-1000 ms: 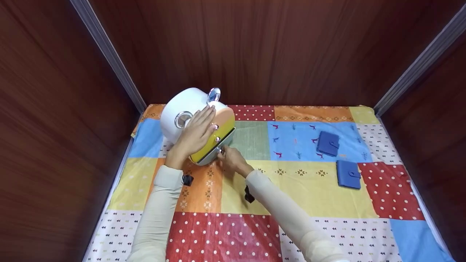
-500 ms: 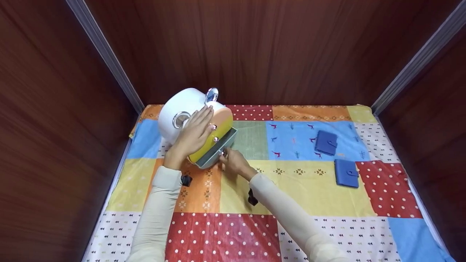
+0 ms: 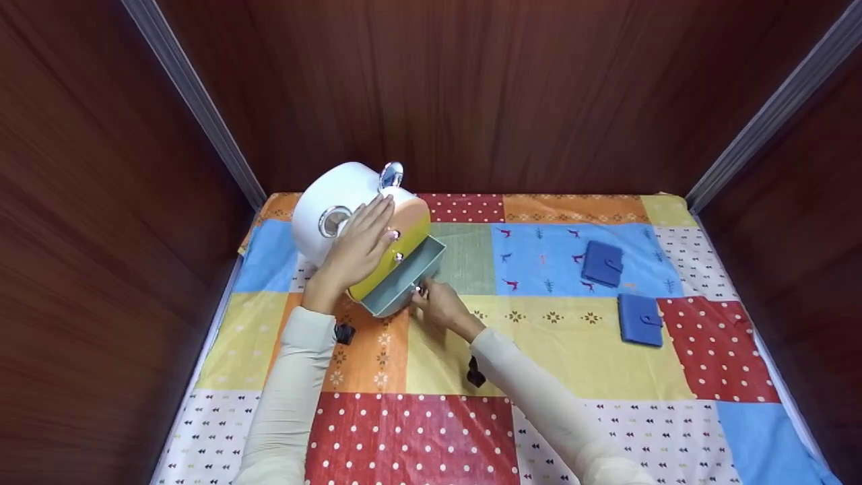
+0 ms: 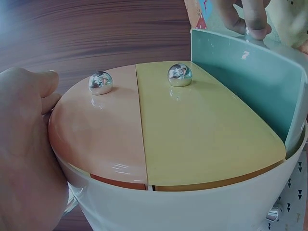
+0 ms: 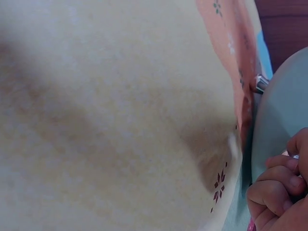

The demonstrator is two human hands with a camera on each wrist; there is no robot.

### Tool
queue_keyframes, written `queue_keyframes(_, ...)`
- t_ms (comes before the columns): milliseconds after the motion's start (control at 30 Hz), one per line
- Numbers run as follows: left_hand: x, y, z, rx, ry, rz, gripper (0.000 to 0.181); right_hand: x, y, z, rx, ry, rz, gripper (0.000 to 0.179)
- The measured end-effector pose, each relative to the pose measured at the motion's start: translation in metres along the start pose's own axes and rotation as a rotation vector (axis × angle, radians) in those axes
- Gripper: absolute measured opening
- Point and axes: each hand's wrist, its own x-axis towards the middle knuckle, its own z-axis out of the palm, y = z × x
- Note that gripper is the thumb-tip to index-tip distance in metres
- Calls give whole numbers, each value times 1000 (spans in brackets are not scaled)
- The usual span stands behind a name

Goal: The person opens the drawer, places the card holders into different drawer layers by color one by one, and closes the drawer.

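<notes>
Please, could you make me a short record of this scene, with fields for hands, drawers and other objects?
Left hand: rests against white cabinet
Right hand: pinches knob of green drawer
Green drawer: pulled partly out
Peach drawer: pushed in
Yellow drawer: pushed in
Other objects: farther blue wallet and nearer blue wallet, on patchwork cloth, right of cabinet

Head view from above; wrist views near drawer (image 3: pixel 407 275)

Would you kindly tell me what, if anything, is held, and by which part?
The right hand pinches the green drawer by its silver knob; the left hand rests on the white cabinet.
</notes>
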Motion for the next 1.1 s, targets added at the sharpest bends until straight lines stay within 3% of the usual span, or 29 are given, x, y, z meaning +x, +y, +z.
queue_keyframes(867, -1, 0, 0, -5, -10, -7, 60, -27, 15, -9, -25, 4, -2, 24)
queue_keyframes(1100, 0, 1, 0, -2, 5, -2, 60, -33, 19, -11, -19, 25, -36, 21)
